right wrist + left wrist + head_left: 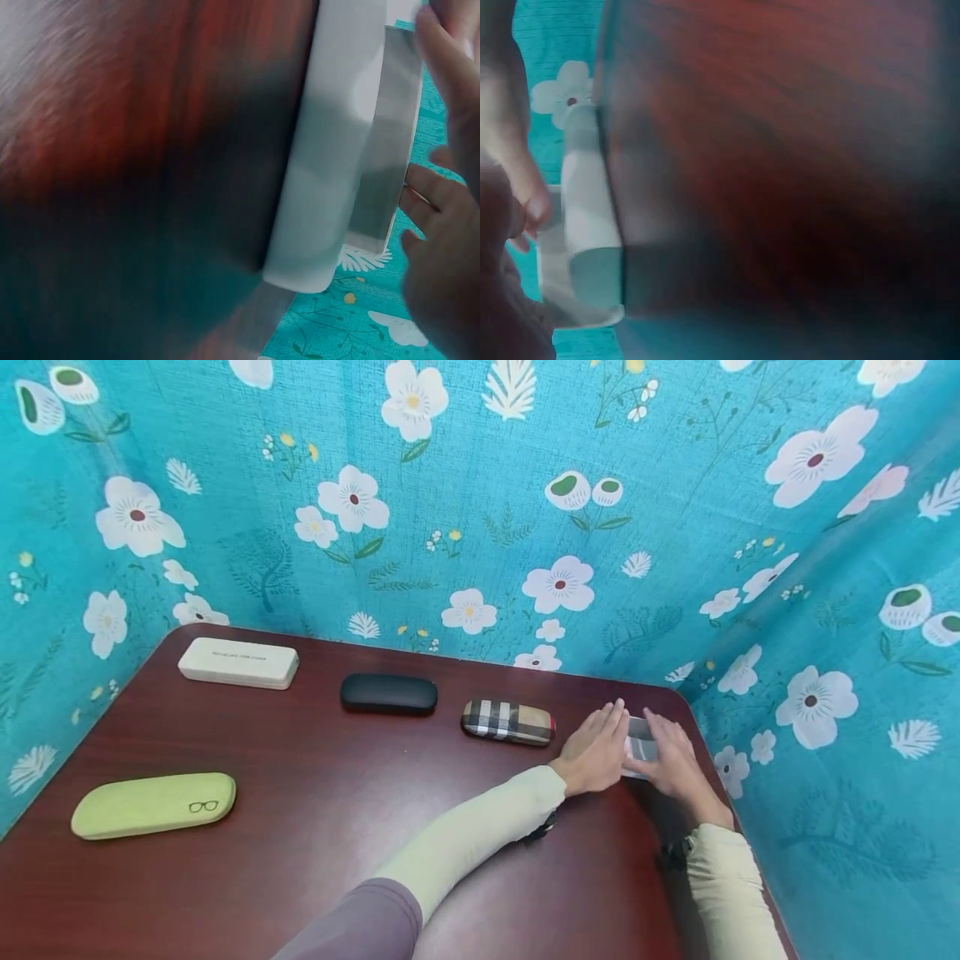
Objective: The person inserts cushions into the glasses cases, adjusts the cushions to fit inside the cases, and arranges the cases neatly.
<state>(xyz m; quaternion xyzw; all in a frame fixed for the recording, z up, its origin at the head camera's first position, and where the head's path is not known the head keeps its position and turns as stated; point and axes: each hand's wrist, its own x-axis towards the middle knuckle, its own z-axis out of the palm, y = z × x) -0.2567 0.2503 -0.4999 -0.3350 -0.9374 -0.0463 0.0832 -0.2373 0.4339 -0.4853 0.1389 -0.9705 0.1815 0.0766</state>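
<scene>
At the right end of the table stands a white glasses case (639, 745) with its lid raised and grey inside showing. My left hand (596, 750) is at its left side, fingers straight and close together, overlapping it in the head view. On the opposite side, my right hand (675, 758) has its thumb and fingers spread around the case. In the left wrist view, a right fingertip (536, 210) meets the edge of the lid (555, 255). The right wrist view shows the case body (319, 180) low on the table, the grey lid (386, 142) upright behind it.
Left of my hands, a plaid glasses case (508, 722), a black case (388, 693) and a white case (238, 662) line the back of the dark red table (315, 827). A yellow-green case (155, 806) lies nearer at left. A floral turquoise curtain (480, 510) hangs behind.
</scene>
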